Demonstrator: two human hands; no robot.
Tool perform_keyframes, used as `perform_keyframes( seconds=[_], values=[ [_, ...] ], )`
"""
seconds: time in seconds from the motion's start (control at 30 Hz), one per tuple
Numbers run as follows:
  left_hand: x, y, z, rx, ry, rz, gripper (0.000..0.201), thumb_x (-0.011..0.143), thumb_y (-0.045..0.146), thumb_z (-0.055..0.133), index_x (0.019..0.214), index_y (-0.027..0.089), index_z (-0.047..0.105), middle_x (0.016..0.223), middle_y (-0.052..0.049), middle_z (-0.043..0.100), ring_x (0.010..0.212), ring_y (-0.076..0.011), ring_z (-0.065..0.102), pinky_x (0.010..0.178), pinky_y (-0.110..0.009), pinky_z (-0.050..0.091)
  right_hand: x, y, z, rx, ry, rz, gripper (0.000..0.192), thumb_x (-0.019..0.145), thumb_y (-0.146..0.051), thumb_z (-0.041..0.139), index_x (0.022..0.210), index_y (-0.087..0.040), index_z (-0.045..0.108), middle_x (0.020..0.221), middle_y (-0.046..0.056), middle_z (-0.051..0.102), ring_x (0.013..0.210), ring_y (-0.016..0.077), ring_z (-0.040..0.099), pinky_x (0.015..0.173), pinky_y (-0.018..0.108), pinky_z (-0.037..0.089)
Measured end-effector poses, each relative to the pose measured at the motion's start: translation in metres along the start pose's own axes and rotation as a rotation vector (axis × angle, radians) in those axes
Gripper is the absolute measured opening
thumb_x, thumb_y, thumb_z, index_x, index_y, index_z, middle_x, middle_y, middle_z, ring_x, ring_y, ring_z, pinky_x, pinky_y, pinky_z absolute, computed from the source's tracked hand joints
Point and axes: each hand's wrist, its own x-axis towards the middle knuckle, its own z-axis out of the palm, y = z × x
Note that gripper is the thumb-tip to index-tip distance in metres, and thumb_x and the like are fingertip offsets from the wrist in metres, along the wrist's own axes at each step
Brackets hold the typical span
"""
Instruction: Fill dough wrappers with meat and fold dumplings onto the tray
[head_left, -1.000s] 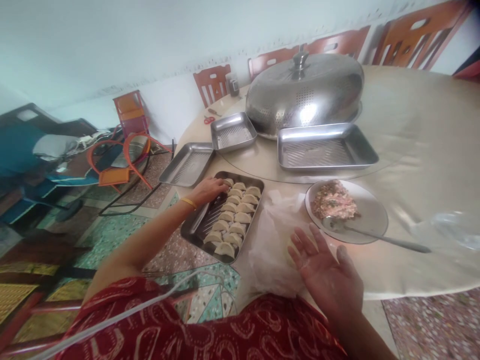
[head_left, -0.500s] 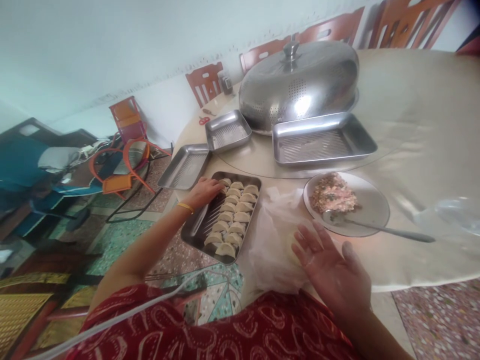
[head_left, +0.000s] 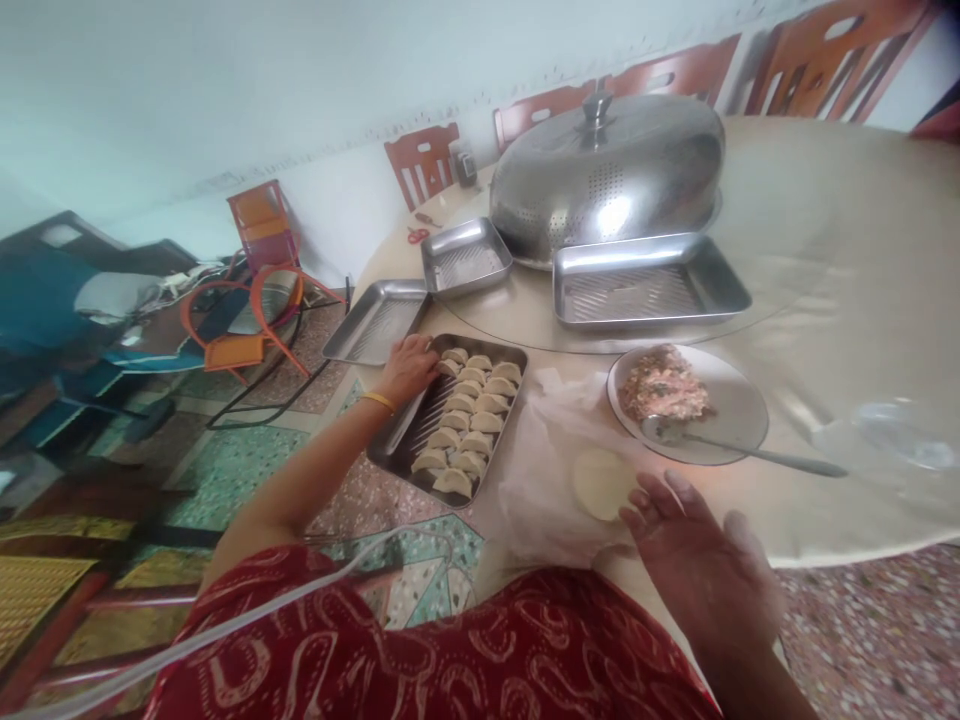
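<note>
My left hand (head_left: 411, 370) is at the far left corner of a dark metal tray (head_left: 396, 452), fingers bent over its rim and holding nothing I can see. The nearest dumpling (head_left: 448, 367) sits just beside its fingertips. Rows of folded dumplings (head_left: 460, 403) fill the tray's right part. My right hand (head_left: 701, 555) is open, palm up and floury, with nothing on it. Its fingertips are beside a round dough wrapper (head_left: 602, 483) lying on a thin white plastic sheet (head_left: 536, 500). Beyond is a plate (head_left: 739, 415) of minced filling (head_left: 664, 383) with a metal spoon (head_left: 757, 455).
Three more metal trays (head_left: 652, 318) stand farther back, near a large domed steel cover (head_left: 607, 185). Red scissors (head_left: 418, 236) lie at the table's far left. A clear plastic item (head_left: 904, 435) is at the right. A white cable (head_left: 300, 590) crosses in front of me.
My left hand has drawn back leftward from the dumpling at the tray corner. My right hand has moved right, uncovering the wrapper. The view has shifted slightly.
</note>
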Motion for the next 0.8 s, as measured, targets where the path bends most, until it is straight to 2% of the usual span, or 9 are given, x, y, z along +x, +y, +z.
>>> perform_keyframes(
  seconds=[0.2, 0.37, 0.47, 0.57, 0.67, 0.73, 0.8],
  values=[
    [0.000, 0.003, 0.002, -0.046, 0.029, -0.048, 0.015, 0.086, 0.029, 0.058, 0.086, 0.019, 0.069, 0.133, -0.015, 0.057, 0.118, -0.0331, 0.048, 0.092, -0.049, 0.039, -0.009, 0.003, -0.005, -0.022, 0.008, -0.035, 0.041, 0.072, -0.060, 0.072, 0.097, -0.028, 0.076, 0.103, 0.005, 0.077, 0.087, 0.0228, 0.068, 0.081, 0.041, 0.055],
    [-0.004, 0.006, 0.001, -0.112, 0.076, -0.140, 0.012, 0.081, 0.026, 0.062, 0.089, 0.020, 0.069, 0.128, -0.014, 0.061, 0.114, -0.0320, 0.052, 0.089, -0.047, 0.041, -0.019, 0.005, -0.010, -0.033, -0.014, -0.059, 0.040, 0.074, -0.060, 0.070, 0.098, -0.029, 0.075, 0.103, 0.004, 0.076, 0.088, 0.0227, 0.068, 0.082, 0.042, 0.053],
    [-0.010, 0.006, -0.013, -0.152, 0.136, -0.211, 0.017, 0.079, 0.024, 0.061, 0.093, 0.019, 0.070, 0.122, -0.014, 0.064, 0.109, -0.0309, 0.055, 0.087, -0.045, 0.043, -0.023, 0.005, -0.013, -0.042, -0.030, -0.060, 0.042, 0.072, -0.060, 0.072, 0.098, -0.028, 0.074, 0.103, 0.003, 0.076, 0.089, 0.0218, 0.067, 0.081, 0.041, 0.053],
    [-0.026, 0.012, -0.042, -0.207, 0.216, -0.248, 0.022, 0.082, 0.016, 0.051, 0.093, 0.016, 0.069, 0.113, -0.014, 0.067, 0.105, -0.0278, 0.058, 0.089, -0.043, 0.045, -0.024, 0.006, -0.015, -0.091, -0.060, -0.096, 0.041, 0.072, -0.059, 0.073, 0.096, -0.027, 0.074, 0.102, 0.002, 0.076, 0.088, 0.0204, 0.067, 0.080, 0.038, 0.054],
    [-0.049, 0.043, -0.073, -0.301, 0.259, -0.188, 0.029, 0.086, 0.010, 0.040, 0.091, 0.017, 0.068, 0.095, -0.007, 0.069, 0.095, -0.0210, 0.060, 0.089, -0.037, 0.046, -0.023, 0.010, -0.018, -0.272, -0.066, -0.240, 0.033, 0.076, -0.054, 0.073, 0.094, -0.026, 0.075, 0.099, 0.002, 0.075, 0.086, 0.0187, 0.066, 0.080, 0.036, 0.053],
    [-0.063, 0.080, -0.089, -0.393, 0.314, -0.102, 0.026, 0.088, 0.013, 0.042, 0.085, 0.019, 0.067, 0.083, -0.004, 0.067, 0.090, -0.0207, 0.060, 0.088, -0.038, 0.045, -0.021, 0.012, -0.021, -0.416, -0.024, -0.366, 0.027, 0.078, -0.048, 0.074, 0.095, -0.027, 0.075, 0.100, 0.002, 0.074, 0.083, 0.0183, 0.064, 0.083, 0.037, 0.052],
    [-0.073, 0.126, -0.097, -0.489, 0.328, 0.006, 0.025, 0.090, 0.014, 0.042, 0.082, 0.021, 0.065, 0.079, -0.004, 0.066, 0.086, -0.0214, 0.059, 0.086, -0.040, 0.046, -0.019, 0.013, -0.026, -0.515, 0.021, -0.460, 0.021, 0.079, -0.041, 0.075, 0.094, -0.027, 0.075, 0.102, 0.001, 0.072, 0.087, 0.0170, 0.063, 0.090, 0.036, 0.050]
  ],
)
